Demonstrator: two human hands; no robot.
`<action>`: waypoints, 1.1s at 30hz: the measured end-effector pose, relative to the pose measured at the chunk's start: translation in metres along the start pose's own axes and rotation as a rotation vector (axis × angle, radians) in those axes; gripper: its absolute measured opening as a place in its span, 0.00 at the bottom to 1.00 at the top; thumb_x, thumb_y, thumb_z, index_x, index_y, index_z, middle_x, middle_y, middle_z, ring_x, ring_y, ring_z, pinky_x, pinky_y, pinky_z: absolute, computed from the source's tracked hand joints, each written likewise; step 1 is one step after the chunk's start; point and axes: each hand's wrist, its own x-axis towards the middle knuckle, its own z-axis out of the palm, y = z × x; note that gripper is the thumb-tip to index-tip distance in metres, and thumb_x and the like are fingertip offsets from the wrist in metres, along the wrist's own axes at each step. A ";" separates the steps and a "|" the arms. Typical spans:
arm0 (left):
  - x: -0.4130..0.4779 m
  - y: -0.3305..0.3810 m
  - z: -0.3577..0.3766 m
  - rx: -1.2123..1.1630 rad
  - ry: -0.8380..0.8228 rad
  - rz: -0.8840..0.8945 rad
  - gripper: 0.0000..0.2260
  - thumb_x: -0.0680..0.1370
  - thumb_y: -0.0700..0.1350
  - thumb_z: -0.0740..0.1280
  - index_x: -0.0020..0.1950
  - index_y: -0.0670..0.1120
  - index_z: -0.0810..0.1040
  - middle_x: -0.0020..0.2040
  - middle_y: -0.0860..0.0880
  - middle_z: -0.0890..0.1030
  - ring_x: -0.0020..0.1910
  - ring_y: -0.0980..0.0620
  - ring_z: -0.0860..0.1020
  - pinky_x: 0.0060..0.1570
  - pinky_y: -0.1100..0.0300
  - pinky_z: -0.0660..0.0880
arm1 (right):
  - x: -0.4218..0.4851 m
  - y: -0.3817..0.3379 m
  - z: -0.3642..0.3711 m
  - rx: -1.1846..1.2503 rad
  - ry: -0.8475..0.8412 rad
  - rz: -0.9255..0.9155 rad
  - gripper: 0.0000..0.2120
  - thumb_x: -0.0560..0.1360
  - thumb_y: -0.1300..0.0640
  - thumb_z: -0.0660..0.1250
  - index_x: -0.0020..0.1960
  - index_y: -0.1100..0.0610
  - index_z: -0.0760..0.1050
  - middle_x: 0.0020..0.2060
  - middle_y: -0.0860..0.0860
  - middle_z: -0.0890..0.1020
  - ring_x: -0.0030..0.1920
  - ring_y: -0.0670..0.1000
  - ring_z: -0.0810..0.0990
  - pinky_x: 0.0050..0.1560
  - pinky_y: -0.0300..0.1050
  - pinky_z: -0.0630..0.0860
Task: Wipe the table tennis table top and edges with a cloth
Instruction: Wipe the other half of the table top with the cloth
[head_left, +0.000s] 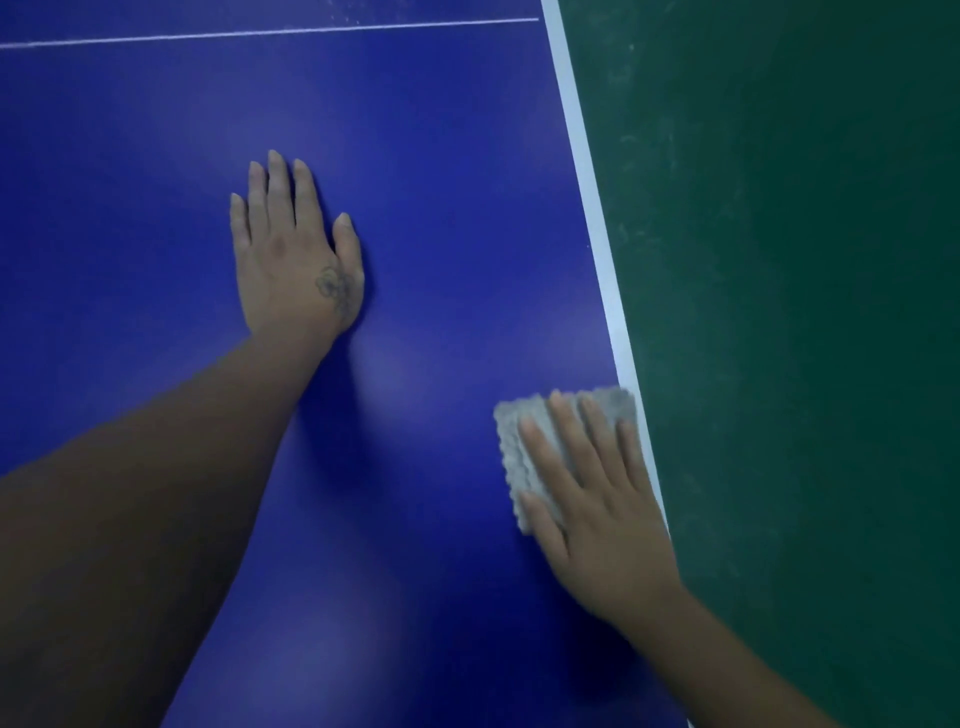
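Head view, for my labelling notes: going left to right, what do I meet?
Left hand flat on the table → cloth, with the right hand pressing on it → green floor.

A dark green floor (805, 312) fills the right side of the frame from top to bottom, bounded on its left by the slanting edge of the tabletop (441, 156). Its surface is matte and worn, with pale scuffs (631, 140) and small specks scattered mostly in the upper part near that edge. The green darkens toward the far right and the lower right corner. The light is dim and even, with soft pale sheens in the frame's centre and lower middle.
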 end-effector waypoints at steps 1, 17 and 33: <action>-0.001 0.001 0.000 0.001 -0.005 -0.004 0.32 0.88 0.57 0.48 0.88 0.40 0.55 0.88 0.40 0.55 0.88 0.42 0.51 0.86 0.42 0.48 | -0.014 0.005 -0.001 -0.018 -0.016 0.006 0.30 0.87 0.44 0.53 0.87 0.49 0.56 0.87 0.52 0.52 0.87 0.58 0.49 0.84 0.68 0.53; -0.004 0.000 -0.005 -0.130 0.014 0.009 0.29 0.88 0.54 0.52 0.86 0.40 0.60 0.87 0.42 0.59 0.87 0.43 0.54 0.86 0.45 0.49 | 0.052 0.000 0.004 0.013 0.089 0.142 0.30 0.87 0.45 0.53 0.87 0.50 0.54 0.87 0.53 0.51 0.87 0.58 0.46 0.84 0.68 0.49; -0.238 0.052 -0.026 -0.160 -0.143 0.141 0.28 0.88 0.52 0.56 0.87 0.41 0.59 0.88 0.43 0.56 0.88 0.44 0.50 0.85 0.38 0.53 | 0.100 0.031 -0.005 -0.005 0.089 0.123 0.30 0.88 0.43 0.50 0.87 0.50 0.54 0.87 0.54 0.51 0.87 0.59 0.47 0.84 0.68 0.47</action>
